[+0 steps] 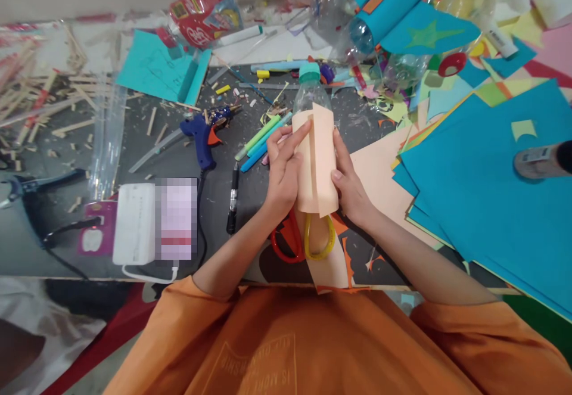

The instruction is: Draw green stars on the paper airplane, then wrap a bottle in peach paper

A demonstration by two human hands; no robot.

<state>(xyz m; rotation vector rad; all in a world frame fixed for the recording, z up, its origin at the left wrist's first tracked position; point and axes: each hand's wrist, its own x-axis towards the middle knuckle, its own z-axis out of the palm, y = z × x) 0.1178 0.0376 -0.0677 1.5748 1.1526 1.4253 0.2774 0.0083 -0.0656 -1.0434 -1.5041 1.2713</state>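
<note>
A clear plastic bottle (310, 92) with a teal cap lies in the middle of the dark table, its body wrapped in a sheet of peach paper (318, 162). My left hand (282, 171) grips the wrap from the left, fingers pressed along the paper's overlapping edge. My right hand (349, 183) holds the other side, thumb on the front of the paper. Both hands are closed round the wrapped bottle. Just below the hands lie red-handled scissors (286, 243) and yellow-handled scissors (319, 237).
A blue glue gun (204, 136) lies left of the bottle, markers (261, 139) and a black pen (233, 201) between them. A white power bank (134, 222) sits at front left. Blue paper sheets (482, 192) cover the right side. Wooden sticks (40, 103) litter the far left.
</note>
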